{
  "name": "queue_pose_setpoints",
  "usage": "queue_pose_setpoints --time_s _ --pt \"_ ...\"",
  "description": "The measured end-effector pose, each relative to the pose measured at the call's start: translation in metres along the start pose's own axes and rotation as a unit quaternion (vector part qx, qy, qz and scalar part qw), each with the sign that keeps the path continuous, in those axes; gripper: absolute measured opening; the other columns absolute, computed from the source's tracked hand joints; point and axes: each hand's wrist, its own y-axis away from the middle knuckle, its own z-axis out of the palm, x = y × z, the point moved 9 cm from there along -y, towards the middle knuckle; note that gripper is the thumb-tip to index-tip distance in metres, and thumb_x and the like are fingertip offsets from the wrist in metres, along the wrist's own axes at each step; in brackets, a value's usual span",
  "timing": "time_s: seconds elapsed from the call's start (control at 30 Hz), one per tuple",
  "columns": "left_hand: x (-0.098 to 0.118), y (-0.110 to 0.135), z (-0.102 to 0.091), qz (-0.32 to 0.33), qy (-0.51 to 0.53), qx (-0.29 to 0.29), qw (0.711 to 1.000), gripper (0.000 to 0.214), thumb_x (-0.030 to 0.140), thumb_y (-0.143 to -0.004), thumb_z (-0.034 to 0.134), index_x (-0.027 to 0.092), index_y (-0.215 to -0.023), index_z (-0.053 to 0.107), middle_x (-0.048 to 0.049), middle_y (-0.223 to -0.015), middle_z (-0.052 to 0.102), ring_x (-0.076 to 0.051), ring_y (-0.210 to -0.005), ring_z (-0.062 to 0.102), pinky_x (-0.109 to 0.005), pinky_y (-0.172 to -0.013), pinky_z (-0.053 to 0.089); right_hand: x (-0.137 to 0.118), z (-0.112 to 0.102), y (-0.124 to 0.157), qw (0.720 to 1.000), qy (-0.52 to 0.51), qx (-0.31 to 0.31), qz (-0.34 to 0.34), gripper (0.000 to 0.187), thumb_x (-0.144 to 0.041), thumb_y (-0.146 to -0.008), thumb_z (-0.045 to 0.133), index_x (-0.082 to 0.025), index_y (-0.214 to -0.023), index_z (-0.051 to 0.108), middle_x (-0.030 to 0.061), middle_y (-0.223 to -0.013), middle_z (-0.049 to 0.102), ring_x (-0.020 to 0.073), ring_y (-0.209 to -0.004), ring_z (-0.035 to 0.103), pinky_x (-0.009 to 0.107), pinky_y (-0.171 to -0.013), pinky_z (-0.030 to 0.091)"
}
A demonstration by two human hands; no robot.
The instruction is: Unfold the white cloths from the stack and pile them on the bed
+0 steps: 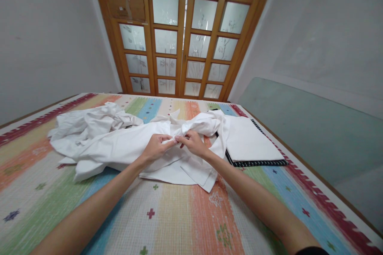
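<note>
A white shirt (pixel 125 143) lies spread and rumpled across the striped mat. My left hand (pixel 158 146) and my right hand (pixel 193 142) meet over its middle, thumbs and fingertips pinching the fabric. The fingertips almost touch each other. Whether a button sits between them is too small to make out. One part of the shirt bunches up just beyond my right hand, and a loose flap hangs down below both hands. At the left, a crumpled heap of white cloth (pixel 89 121) touches the shirt; I cannot tell if it is a separate piece.
Folded white fabric (pixel 254 139) with a black, white-stitched edge beneath it lies to the right. The colourful striped mat (pixel 176 215) covers the bed. A pale green headboard-like panel (pixel 305 127) runs along the right wall. Wooden doors with glass panes (pixel 179 40) stand beyond the far edge.
</note>
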Motion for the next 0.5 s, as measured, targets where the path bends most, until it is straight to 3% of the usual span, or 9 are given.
queue_pose_setpoints --time_s 0.27,0.5 --pt "0.000 -0.001 0.001 0.006 0.021 0.003 1.000 0.035 0.050 -0.069 0.072 0.016 -0.075 0.079 -0.0042 -0.078 0.075 -0.023 -0.078 0.066 -0.027 -0.070 0.048 -0.004 -0.004 0.000 0.998 0.044 0.031 -0.012 0.042 -0.055 -0.076 0.067 -0.016 -0.062 0.063 0.0018 -0.057 0.065 0.0138 -0.052 0.061 0.022 -0.051 0.047" --pt "-0.020 -0.001 0.003 -0.048 0.106 0.007 0.993 0.033 0.045 -0.068 0.072 0.012 -0.073 0.075 -0.0037 -0.065 0.069 -0.015 -0.060 0.059 -0.023 -0.055 0.041 -0.003 -0.003 0.000 1.000 0.013 0.015 -0.006 0.043 -0.057 -0.076 0.066 -0.017 -0.063 0.065 0.0021 -0.060 0.067 0.0134 -0.052 0.061 0.022 -0.052 0.048"
